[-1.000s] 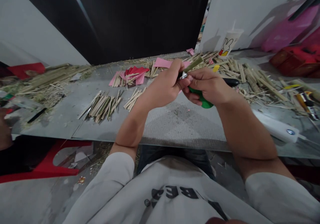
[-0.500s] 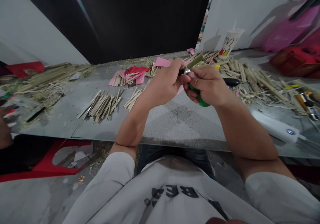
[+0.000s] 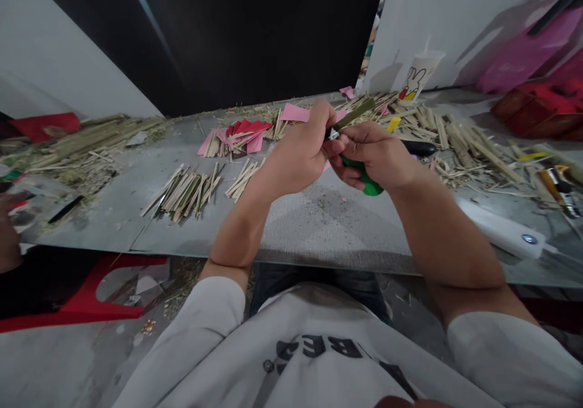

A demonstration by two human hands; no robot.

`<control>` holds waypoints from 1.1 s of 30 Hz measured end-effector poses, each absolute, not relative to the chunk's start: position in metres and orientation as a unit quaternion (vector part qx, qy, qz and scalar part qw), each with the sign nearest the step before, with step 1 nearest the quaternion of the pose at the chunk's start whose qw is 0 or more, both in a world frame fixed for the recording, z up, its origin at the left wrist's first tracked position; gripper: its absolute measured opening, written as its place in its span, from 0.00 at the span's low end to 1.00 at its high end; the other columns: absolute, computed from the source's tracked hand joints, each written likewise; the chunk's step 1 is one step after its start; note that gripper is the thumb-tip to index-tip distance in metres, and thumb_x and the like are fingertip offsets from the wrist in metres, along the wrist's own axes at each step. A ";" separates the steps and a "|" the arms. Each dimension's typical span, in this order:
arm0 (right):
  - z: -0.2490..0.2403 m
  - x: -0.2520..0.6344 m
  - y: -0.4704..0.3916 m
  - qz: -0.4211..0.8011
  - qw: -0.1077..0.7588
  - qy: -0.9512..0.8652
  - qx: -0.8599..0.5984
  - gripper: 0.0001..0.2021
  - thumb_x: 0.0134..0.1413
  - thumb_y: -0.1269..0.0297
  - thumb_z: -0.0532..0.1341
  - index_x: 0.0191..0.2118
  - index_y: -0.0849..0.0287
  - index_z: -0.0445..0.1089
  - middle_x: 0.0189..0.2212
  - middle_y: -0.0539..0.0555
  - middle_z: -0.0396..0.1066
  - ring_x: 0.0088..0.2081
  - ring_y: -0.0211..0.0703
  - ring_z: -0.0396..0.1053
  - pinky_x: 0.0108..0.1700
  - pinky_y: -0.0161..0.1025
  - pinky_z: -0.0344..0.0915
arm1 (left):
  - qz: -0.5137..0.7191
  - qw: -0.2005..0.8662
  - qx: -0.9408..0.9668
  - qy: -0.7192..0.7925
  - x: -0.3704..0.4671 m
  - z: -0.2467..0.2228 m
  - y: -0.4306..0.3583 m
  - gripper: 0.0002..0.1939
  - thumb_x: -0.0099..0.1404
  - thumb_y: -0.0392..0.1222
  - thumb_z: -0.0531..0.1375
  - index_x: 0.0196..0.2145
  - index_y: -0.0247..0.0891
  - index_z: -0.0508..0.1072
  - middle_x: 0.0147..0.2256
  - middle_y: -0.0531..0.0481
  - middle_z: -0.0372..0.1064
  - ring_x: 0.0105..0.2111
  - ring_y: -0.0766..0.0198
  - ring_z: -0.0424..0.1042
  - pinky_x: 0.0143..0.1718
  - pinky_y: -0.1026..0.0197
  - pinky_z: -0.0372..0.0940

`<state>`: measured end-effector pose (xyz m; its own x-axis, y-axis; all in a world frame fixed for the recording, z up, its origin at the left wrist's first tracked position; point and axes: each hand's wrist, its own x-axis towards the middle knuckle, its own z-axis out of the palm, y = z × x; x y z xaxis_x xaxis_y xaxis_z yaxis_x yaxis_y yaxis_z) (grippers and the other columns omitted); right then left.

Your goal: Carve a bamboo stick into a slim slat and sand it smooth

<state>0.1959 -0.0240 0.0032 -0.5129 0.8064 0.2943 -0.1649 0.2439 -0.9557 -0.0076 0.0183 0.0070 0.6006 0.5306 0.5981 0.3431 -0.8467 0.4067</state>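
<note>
My left hand [image 3: 296,153] is closed, thumb and fingers pinching a flat green bamboo strip [image 3: 357,113] that sticks out up and to the right. My right hand [image 3: 376,156] is wrapped round a green-handled cutting tool [image 3: 372,187]; its short metal part [image 3: 334,134] lies against the strip between the two hands. Whether it is scissors or a knife I cannot make out, as my fingers cover most of it. Both hands meet over the grey table [image 3: 300,223]. Left of them lie a pile of thin split sticks [image 3: 184,192] and a smaller one [image 3: 242,178].
Behind my hands are pink and red papers [image 3: 248,133]. Bamboo scraps [image 3: 460,144] cover the right side, with a rabbit-print cup [image 3: 421,77] and a white device [image 3: 510,232]. A black-handled item [image 3: 421,148] lies beside my right hand. Another person's hand [image 3: 8,235] shows at far left.
The tool's metal part has shifted slightly left and down, and the green strip shows more of its length. The right hand has turned a little; both grips are kept.
</note>
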 end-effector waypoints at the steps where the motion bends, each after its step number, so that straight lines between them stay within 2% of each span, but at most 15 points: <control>1: 0.003 0.194 -0.025 0.557 0.442 -0.661 -0.239 0.24 0.71 0.44 0.73 0.33 0.54 0.66 0.23 0.47 0.61 0.18 0.35 0.54 0.14 0.35 0.56 | 0.376 0.122 0.885 0.247 -0.008 0.007 0.019 0.09 0.82 0.50 0.59 0.48 0.47 0.62 0.37 0.50 0.67 0.34 0.58 0.71 0.39 0.51 0.63; 6: 0.002 0.189 -0.027 0.518 0.490 -0.662 -0.232 0.23 0.74 0.46 0.71 0.32 0.54 0.65 0.20 0.44 0.58 0.18 0.35 0.55 0.15 0.32 0.57 | 0.383 0.109 0.884 0.246 -0.012 0.011 0.020 0.10 0.83 0.53 0.58 0.47 0.47 0.63 0.35 0.51 0.68 0.33 0.58 0.70 0.36 0.52 0.62; 11: 0.004 0.193 -0.027 0.566 0.413 -0.684 -0.204 0.24 0.73 0.44 0.71 0.32 0.55 0.68 0.19 0.44 0.60 0.16 0.33 0.54 0.14 0.32 0.57 | 0.355 0.125 0.897 0.232 -0.014 0.014 0.013 0.09 0.82 0.49 0.60 0.49 0.47 0.62 0.37 0.51 0.70 0.33 0.58 0.71 0.37 0.51 0.63; 15: 0.007 0.196 -0.028 0.588 0.400 -0.673 -0.203 0.22 0.72 0.48 0.73 0.33 0.56 0.68 0.21 0.45 0.61 0.16 0.33 0.54 0.14 0.34 0.54 | 0.352 0.130 0.897 0.233 -0.012 0.012 0.009 0.10 0.81 0.47 0.60 0.49 0.47 0.60 0.38 0.50 0.69 0.33 0.58 0.70 0.37 0.52 0.61; 21: 0.005 0.190 -0.029 0.569 0.448 -0.655 -0.215 0.24 0.68 0.44 0.76 0.33 0.55 0.68 0.23 0.46 0.61 0.17 0.33 0.55 0.13 0.34 0.54 | 0.380 0.076 0.892 0.232 -0.010 0.008 0.017 0.10 0.81 0.41 0.59 0.50 0.46 0.58 0.36 0.54 0.64 0.29 0.63 0.62 0.34 0.56 0.54; 26: 0.001 0.184 -0.030 0.517 0.518 -0.646 -0.219 0.24 0.71 0.46 0.74 0.31 0.55 0.68 0.21 0.45 0.58 0.18 0.34 0.56 0.14 0.33 0.55 | 0.414 0.089 0.881 0.210 -0.010 0.007 0.023 0.11 0.83 0.44 0.58 0.46 0.46 0.56 0.35 0.55 0.62 0.29 0.65 0.61 0.33 0.56 0.55; 30: 0.003 0.190 -0.029 0.556 0.445 -0.673 -0.201 0.24 0.72 0.44 0.72 0.33 0.56 0.69 0.21 0.45 0.60 0.17 0.34 0.54 0.14 0.34 0.55 | 0.397 0.122 0.894 0.168 -0.009 0.008 0.021 0.13 0.80 0.38 0.59 0.46 0.46 0.55 0.35 0.55 0.58 0.30 0.66 0.61 0.32 0.58 0.55; 33: 0.007 0.197 -0.028 0.575 0.396 -0.684 -0.211 0.23 0.74 0.44 0.71 0.34 0.55 0.68 0.21 0.46 0.60 0.17 0.34 0.54 0.14 0.35 0.55 | 0.392 0.114 0.897 0.170 -0.008 0.006 0.021 0.11 0.83 0.41 0.58 0.48 0.46 0.56 0.37 0.55 0.59 0.31 0.66 0.61 0.33 0.59 0.57</control>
<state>0.1974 -0.0276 0.0066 -0.5984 0.7433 0.2991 -0.1666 0.2498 -0.9539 -0.0081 0.0211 0.0058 0.6356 0.3941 0.6638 0.2148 -0.9162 0.3383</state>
